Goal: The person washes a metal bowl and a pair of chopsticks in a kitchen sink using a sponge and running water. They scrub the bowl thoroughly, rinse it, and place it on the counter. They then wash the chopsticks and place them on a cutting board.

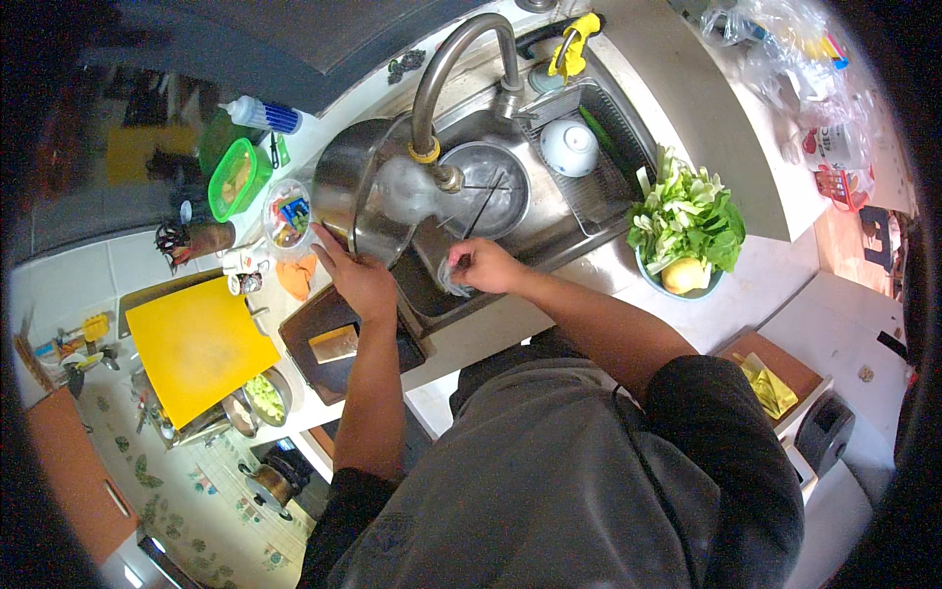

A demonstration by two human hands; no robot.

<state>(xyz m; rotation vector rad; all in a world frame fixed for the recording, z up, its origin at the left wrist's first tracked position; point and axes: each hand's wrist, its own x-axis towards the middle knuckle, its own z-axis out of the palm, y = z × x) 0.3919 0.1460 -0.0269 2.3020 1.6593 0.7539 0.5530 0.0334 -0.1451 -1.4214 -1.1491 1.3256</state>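
Note:
My left hand (362, 283) grips the near rim of a large metal pot (346, 195), which is tilted over the left part of the sink beside the curved faucet (427, 110). Steam or spray blurs the area under the spout. Lower in the sink, my right hand (482, 266) has its fingers closed on a thin dark utensil, perhaps chopsticks; the wrapped-looking grey thing under the fingers cannot be made out. A round metal basin (491, 184) with water stands in the sink behind that hand.
Right of the basin, a white bowl (569, 147) rests on a wire rack (596, 199). A bowl of leafy greens (684, 221) with a yellow fruit stands on the counter. To the left are a green basket (239, 180), a plastic tub (288, 213), a dark tray (383, 368) and a yellow board (202, 346).

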